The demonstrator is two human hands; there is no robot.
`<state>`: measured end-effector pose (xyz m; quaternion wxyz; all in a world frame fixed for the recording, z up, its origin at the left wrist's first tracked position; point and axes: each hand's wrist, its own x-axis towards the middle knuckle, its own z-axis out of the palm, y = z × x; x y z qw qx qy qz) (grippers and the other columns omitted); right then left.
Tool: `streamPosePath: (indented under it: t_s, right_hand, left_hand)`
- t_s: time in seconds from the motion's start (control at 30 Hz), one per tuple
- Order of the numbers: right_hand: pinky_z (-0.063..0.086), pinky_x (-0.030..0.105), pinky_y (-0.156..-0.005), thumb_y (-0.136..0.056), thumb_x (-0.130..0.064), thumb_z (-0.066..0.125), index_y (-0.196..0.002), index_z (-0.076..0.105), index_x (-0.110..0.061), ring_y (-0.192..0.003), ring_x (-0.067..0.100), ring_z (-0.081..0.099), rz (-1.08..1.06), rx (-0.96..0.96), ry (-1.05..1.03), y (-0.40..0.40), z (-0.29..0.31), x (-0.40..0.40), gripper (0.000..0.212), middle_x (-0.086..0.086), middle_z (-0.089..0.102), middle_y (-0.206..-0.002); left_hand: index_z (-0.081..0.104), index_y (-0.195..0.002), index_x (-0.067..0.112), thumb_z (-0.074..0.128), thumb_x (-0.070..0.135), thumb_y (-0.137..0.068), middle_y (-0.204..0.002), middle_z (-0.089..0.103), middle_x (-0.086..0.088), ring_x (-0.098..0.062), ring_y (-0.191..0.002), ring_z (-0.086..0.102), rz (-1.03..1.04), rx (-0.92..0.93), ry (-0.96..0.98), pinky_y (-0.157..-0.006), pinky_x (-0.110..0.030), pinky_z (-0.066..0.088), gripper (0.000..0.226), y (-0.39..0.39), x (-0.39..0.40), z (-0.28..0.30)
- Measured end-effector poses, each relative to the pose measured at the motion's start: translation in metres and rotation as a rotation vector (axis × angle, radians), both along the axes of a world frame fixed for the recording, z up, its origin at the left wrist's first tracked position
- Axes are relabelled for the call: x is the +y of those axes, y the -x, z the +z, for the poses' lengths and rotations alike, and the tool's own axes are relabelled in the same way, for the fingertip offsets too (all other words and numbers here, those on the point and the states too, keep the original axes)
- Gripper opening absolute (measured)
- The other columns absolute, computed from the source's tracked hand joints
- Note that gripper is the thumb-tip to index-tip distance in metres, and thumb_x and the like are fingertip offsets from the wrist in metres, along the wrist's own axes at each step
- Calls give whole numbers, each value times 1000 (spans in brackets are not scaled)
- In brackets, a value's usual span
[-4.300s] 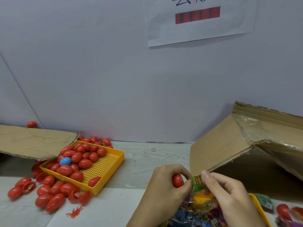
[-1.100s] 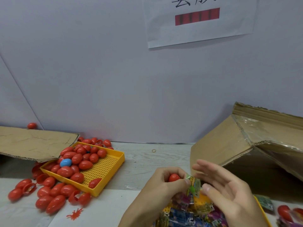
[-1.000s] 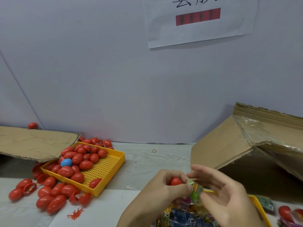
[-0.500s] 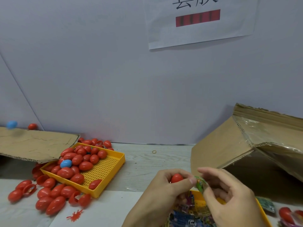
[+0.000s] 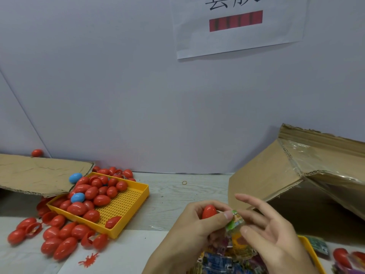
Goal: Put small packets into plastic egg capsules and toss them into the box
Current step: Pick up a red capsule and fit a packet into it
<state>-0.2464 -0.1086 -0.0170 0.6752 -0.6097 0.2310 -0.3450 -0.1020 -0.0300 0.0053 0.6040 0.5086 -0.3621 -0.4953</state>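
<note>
At the bottom edge, my wrists are cut off, and my palms hide most of the yellow tray of packets (image 5: 308, 246). My left hand (image 5: 197, 228) grips a glossy red plastic egg capsule (image 5: 209, 211); my right hand (image 5: 272, 234) pinches a small, blurred green packet (image 5: 236, 220) beside it, other fingers (image 5: 254, 204) spread, near the brown cardboard box (image 5: 262, 180).

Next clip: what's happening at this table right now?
A person is filling toy eggs. The left hand grips a red egg capsule, while the right hand pinches a small green packet against it, other fingers spread. More packets sit in a yellow tray beneath the hands. Another yellow tray on the left holds red and blue eggs, and a cardboard box lies open on the right.
</note>
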Motion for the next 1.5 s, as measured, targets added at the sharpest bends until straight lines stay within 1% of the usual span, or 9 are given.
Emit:
streamPosePath:
  t_s: [0.07, 0.13, 0.23, 0.43, 0.53, 0.77, 1.13, 1.33, 1.5]
  right_hand:
    - [49, 50, -93, -81, 8, 62, -111, 68, -31, -100, 31, 68, 102, -33, -80, 1, 0, -1, 50, 12, 72, -106]
    - [47, 55, -91, -74, -10, 64, -107, 71, -30, -99, 36, 65, 115, -69, -124, 0, 0, -2, 40, 15, 71, -102]
    - [37, 47, -68, -69, -15, 64, -102, 73, -18, -77, 34, 54, 85, -143, -234, -1, 2, -1, 34, 18, 65, -83]
    - [32, 34, -54, -65, -6, 68, -94, 75, -13, -55, 22, 47, 110, -184, -334, -5, 5, 2, 30, 16, 53, -70]
    - [35, 30, -46, -64, -5, 67, -92, 75, -12, -51, 18, 49, 85, -228, -382, -7, 5, 1, 30, 12, 53, -65]
    - [35, 25, -37, -55, -6, 70, -101, 69, -7, -46, 15, 49, 32, -283, -457, -8, 6, 2, 46, 7, 50, -58]
    - [33, 24, -35, -62, -7, 68, -92, 72, 3, -46, 18, 45, 48, -114, -477, -9, 6, 3, 32, 12, 50, -57]
    - [36, 24, -40, -59, -17, 70, -68, 74, 3, -47, 18, 47, 52, 40, -529, -8, 9, 0, 23, 13, 51, -57]
    - [37, 26, -47, -57, -19, 72, -74, 75, 6, -50, 18, 47, 101, 103, -544, -6, 8, -3, 29, 13, 51, -60]
  left_hand:
    - [73, -80, 14, 74, 21, -77, -65, 50, -6, -12, -51, 41, -18, -21, 5, -50, -23, 37, 8, -6, 4, 3]
    - [73, -80, 14, 72, 19, -79, -63, 50, -3, -11, -51, 42, -52, -24, 5, -50, -22, 37, 6, -10, 7, 5]
    - [72, -84, 11, 70, 17, -81, -66, 50, -4, -11, -53, 43, -107, -14, 0, -52, -22, 38, 7, -10, 10, 8]
    - [67, -99, 11, 66, 19, -85, -68, 49, -4, -12, -59, 48, -138, 105, 26, -56, -22, 41, 16, -7, 10, 10]
    - [68, -100, 13, 68, 17, -85, -70, 47, -3, -13, -60, 41, -166, 117, 62, -58, -23, 40, 16, -7, 9, 10]
    - [69, -104, 12, 70, 5, -81, -78, 57, -1, -13, -65, 52, -162, 59, 65, -63, -27, 44, 24, -4, 7, 6]
    - [65, -110, 4, 61, -2, -77, -83, 58, -10, -17, -62, 45, -60, 72, 112, -55, -26, 45, 35, 1, 7, 9]
    - [69, -109, 15, 60, -1, -78, -90, 63, -7, -14, -62, 48, -44, -60, 88, -60, -28, 47, 36, -2, 6, 4]
    - [68, -111, 18, 59, 1, -79, -91, 63, -7, -13, -64, 50, -85, -90, 77, -62, -27, 50, 37, -3, 6, 1]
